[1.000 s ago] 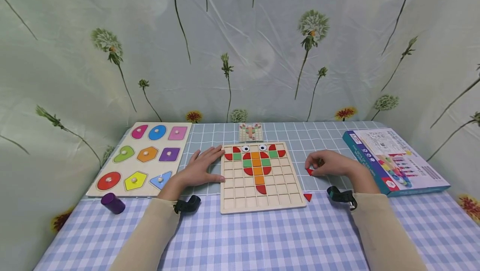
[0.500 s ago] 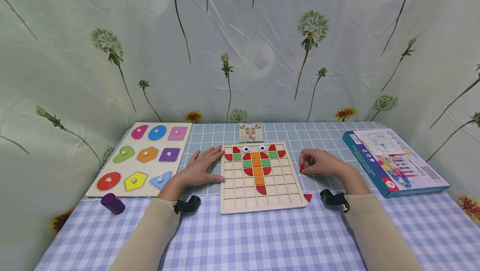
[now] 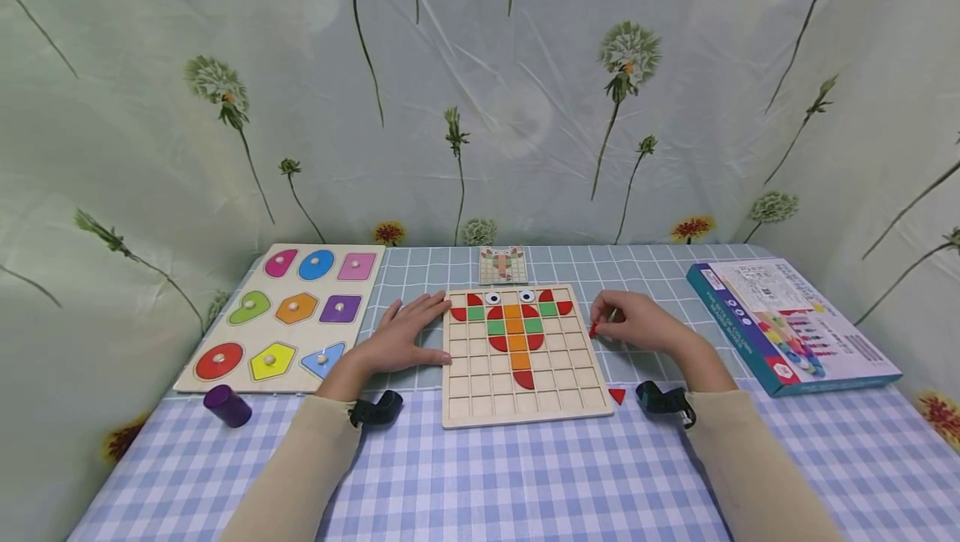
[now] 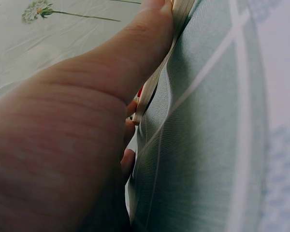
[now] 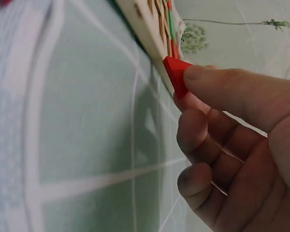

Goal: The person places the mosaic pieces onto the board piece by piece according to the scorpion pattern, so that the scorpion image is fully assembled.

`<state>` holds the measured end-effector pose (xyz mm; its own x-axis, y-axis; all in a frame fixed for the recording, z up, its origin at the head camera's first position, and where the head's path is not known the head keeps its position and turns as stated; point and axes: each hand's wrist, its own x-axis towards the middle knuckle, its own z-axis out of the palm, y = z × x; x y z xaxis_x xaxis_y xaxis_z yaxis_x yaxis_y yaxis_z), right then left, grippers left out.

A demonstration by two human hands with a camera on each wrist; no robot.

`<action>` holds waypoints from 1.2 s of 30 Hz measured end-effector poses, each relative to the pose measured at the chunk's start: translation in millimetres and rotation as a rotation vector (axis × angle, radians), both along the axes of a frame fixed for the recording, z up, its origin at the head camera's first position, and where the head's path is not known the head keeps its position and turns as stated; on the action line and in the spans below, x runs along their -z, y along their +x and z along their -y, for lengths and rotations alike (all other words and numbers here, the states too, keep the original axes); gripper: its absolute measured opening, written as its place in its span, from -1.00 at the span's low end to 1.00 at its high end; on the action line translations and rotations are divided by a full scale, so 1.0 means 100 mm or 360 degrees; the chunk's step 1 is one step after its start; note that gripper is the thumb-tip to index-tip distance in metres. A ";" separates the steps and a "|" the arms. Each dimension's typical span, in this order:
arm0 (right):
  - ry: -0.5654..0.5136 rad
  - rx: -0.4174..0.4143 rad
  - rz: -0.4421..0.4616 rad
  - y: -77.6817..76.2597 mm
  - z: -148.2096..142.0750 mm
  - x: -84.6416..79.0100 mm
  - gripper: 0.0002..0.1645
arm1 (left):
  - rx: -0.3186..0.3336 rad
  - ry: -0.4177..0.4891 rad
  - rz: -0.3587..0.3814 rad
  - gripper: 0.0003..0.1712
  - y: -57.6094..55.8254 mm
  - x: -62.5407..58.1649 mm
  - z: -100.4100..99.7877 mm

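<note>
A wooden grid board [image 3: 495, 404] lies mid-table with red, green and orange pieces and two eye pieces set in its upper cells. My left hand [image 3: 401, 338] rests along the board's left edge with straight fingers, thumb and fingertips touching it. Between thumb and forefinger my right hand [image 3: 637, 323] pinches a red triangle piece [image 5: 177, 76], just off the board's right edge. The other fingers of that hand are curled, as the right wrist view shows. A second red triangle [image 3: 617, 395] lies on the cloth by the board's lower right corner.
A small pattern card [image 3: 502, 265] stands behind the board. At the left lie a knobbed shape puzzle [image 3: 288, 279] and a purple cylinder [image 3: 227, 406]. A flat teal and white box [image 3: 791, 321] lies at the right.
My right hand has moved left toward the board, carrying the pinched red triangle piece with it. The left hand has stayed at the board's edge.
</note>
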<state>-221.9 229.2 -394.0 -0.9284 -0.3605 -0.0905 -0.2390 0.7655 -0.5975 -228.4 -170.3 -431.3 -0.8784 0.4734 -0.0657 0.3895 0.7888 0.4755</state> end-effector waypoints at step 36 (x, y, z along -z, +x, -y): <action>0.0029 -0.0346 0.0026 0.17 0.64 0.01 -0.88 | 0.0001 -0.0002 0.0012 0.11 0.02 -0.04 -0.01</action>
<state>-204.4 164.8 -394.9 -0.8272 -0.5504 -0.1130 -0.3903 0.7075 -0.5892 -225.9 -169.4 -427.6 -0.8775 0.4740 -0.0727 0.3866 0.7890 0.4776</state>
